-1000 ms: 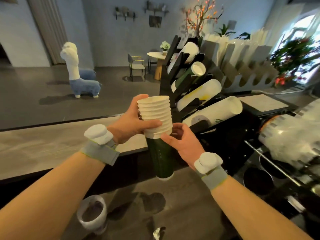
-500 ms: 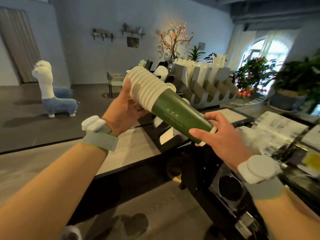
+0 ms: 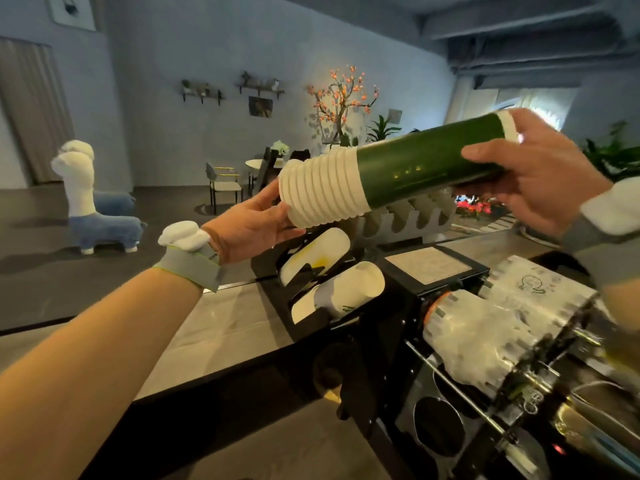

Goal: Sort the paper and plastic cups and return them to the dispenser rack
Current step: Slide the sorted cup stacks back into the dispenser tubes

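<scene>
Head view: both hands, left hand (image 3: 249, 226) and right hand (image 3: 533, 174), clamp the nested stack of green-and-white paper cups (image 3: 391, 178) horizontally. Advise aligning with a free slot of the black dispenser rack (image 3: 277, 271), sliding squarely.

1 green-sleeved cup stack (image 3: 398, 178), 2 hands, 2 white cup stacks in the rack (image 3: 273, 271), maybe 1 plastic cup stack (image 3: 478, 337), blurry, 1 alpaca figure (image 3: 93, 206)

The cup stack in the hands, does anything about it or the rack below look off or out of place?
Nothing looks damaged or spilled. The cup stack is held nearly sideways above the dispenser rack, the left hand at its white rimmed end and the right hand at its green base. The rack's white cups lie slanted in their slots.
</scene>
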The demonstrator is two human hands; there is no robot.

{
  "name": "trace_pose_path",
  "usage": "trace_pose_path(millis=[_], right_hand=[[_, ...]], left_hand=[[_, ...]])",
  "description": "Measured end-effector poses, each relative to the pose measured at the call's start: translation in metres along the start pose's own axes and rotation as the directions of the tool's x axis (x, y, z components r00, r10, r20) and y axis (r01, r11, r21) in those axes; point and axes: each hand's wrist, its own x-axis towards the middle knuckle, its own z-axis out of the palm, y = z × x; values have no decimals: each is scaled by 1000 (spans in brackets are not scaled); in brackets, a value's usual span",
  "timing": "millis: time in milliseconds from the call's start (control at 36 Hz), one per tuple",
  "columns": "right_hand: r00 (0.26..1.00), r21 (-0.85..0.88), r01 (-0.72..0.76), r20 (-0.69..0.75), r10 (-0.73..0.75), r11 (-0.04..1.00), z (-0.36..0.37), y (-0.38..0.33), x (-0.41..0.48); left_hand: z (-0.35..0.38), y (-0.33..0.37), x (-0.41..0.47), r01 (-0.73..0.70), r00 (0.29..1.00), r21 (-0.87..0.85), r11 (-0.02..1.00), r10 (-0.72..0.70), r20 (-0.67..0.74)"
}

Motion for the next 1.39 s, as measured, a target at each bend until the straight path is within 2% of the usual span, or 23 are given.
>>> trace_pose_path(millis=[111, 194, 278, 361, 444, 583, 694, 833, 917, 1000, 1222, 1278, 1361, 1389], right_hand=[[996, -29, 63, 67, -61, 998, -6, -12, 25], [992, -66, 101, 77, -95, 993, -8, -15, 45], [988, -148, 146, 81, -135, 978, -6, -10, 60], [979, -254, 198, 106, -176, 947, -2, -5, 70], [961, -397, 274, 144, -236, 876, 4, 0, 79], [919, -555, 393, 198, -342, 733, 14, 11, 92], [911, -657, 401, 211, -354, 638, 20, 24, 100], [909, -669, 405, 224, -351, 623, 27, 39, 108], [912, -673, 404, 241, -333, 619, 30, 46, 111], [911, -661, 407, 242, -334, 630, 34, 50, 114], [921, -694, 383, 235, -311, 610, 40, 61, 130], [926, -688, 373, 228, -302, 622, 43, 65, 134], [929, -677, 368, 237, -285, 637, 49, 69, 139], [926, -677, 376, 257, -276, 632, 51, 71, 141]], left_hand=[[0, 6, 19, -69, 997, 170, 983, 73, -18], [-2, 6, 37, -94, 990, 397, 913, 127, -58], [-8, 1, 54, -57, 979, 679, 732, 176, -107], [-11, -5, 64, 17, 965, 821, 570, 207, -164], [-11, -12, 73, 34, 953, 855, 517, 242, -184], [-20, -25, 85, 98, 936, 858, 504, 247, -252], [-23, -35, 93, 138, 927, 871, 471, 248, -281], [-28, -44, 104, 173, 919, 882, 438, 250, -305], [-29, -50, 104, 101, 906, 865, 492, 313, -284], [-33, -55, 105, 88, 896, 853, 514, 333, -293], [-40, -67, 108, 144, 878, 857, 494, 335, -341], [-39, -67, 115, 176, 877, 863, 474, 324, -356], [-33, -63, 125, 356, 853, 874, 331, 266, -448], [-33, -63, 126, 373, 846, 868, 329, 262, -463]])
